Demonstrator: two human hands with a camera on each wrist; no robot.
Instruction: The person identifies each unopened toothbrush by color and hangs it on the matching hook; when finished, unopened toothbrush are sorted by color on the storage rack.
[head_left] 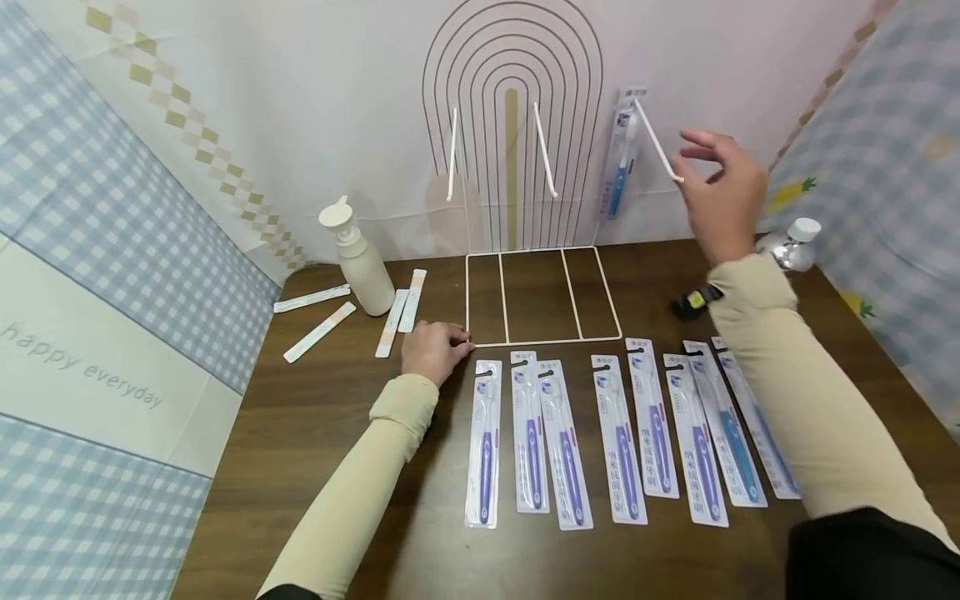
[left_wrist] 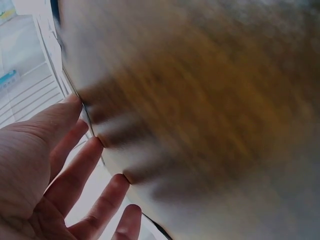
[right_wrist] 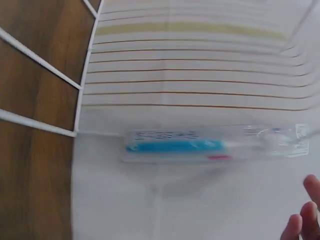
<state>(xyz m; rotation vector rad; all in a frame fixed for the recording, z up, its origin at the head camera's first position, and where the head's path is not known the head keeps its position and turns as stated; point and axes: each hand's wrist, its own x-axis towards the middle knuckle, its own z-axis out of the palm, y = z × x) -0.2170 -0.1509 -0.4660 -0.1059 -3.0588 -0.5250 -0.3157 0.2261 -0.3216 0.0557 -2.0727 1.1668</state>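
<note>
A white wire rack [head_left: 525, 342] has its base on the table and long prongs sticking out above. My left hand [head_left: 433, 352] is at the base's front left corner, thumb and fingertips [left_wrist: 97, 146] meeting there in a pinch. From the rightmost prong [head_left: 656, 140] hangs a packaged blue toothbrush [head_left: 621, 171], flat against the backdrop; in the right wrist view the toothbrush [right_wrist: 175, 146] lies across the middle. My right hand [head_left: 722, 193] is beside that prong's tip with fingers loosely bent, holding nothing. Several packaged purple toothbrushes [head_left: 531, 454] and blue ones [head_left: 738, 458] lie before the rack.
A cream pump bottle [head_left: 363, 262] stands left of the rack, with several thin white packets [head_left: 319, 332] around it. Behind my right arm are a clear bottle with a white cap [head_left: 795, 243] and a small black object [head_left: 693, 302]. Patterned cloth surrounds the wooden table [head_left: 315, 450].
</note>
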